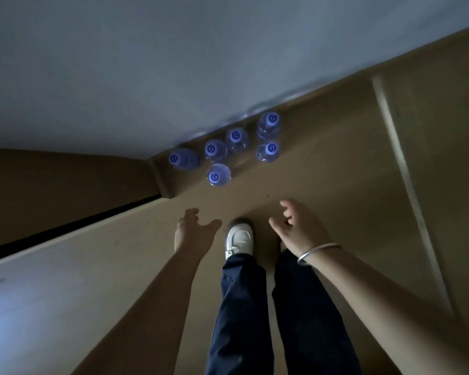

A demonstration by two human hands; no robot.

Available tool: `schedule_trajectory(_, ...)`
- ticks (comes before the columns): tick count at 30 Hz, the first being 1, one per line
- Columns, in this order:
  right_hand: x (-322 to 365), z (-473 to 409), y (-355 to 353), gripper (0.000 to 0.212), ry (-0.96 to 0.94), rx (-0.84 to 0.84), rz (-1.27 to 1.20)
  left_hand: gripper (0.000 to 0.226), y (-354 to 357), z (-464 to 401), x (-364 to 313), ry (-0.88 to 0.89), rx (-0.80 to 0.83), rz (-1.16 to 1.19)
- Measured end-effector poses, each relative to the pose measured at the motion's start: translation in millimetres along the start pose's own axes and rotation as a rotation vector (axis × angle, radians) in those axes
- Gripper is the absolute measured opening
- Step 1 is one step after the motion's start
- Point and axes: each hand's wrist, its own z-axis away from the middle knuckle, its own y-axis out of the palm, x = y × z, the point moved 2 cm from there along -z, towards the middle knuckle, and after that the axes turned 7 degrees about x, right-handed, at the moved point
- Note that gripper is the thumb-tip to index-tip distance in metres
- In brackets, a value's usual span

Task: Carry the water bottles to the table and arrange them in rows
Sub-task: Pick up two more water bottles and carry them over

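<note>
Six water bottles [229, 147] are seen from above, standing upright on the floor against the wall [119, 77]. Each is of clear plastic, capped in blue with a white swirl mark. Four are lined up along the foot of the wall: one at the left end [183, 158], two in the middle [215, 150] [236, 138], and one at the right end [268, 125]. Two more are set a little out from the wall: one on the left [218, 174], one on the right [268, 150]. None is held.
</note>
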Motion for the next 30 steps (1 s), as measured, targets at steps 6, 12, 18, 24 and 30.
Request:
schedule_trajectory(6, -47, -117, 13, 0.061, 0.031, -0.003, 0.065, 0.088, 65, -111, 6, 0.02, 0.004, 0.016)
schedule_trajectory(12, -51, -216, -17, 0.089, -0.073, -0.095, 0.189, 0.101, 72, -184, 4, 0.09, -0.084, 0.178)
schedule_trajectory(18, -35, -248, -17, 0.087, -0.268, -0.068, -0.022, 0.078, 71, -186, -7, 0.365, -0.124, 0.087)
schedule_trajectory(24, -20, -250, -15, 0.064, -0.37, -0.227, 0.106, 0.067, 70, -173, -6, 0.376, -0.098, -0.03)
schedule_trajectory(30, -16, -202, -12, 0.059, -0.489, -0.206, 0.183, 0.065, 64, -125, -10, 0.466, -0.068, -0.048)
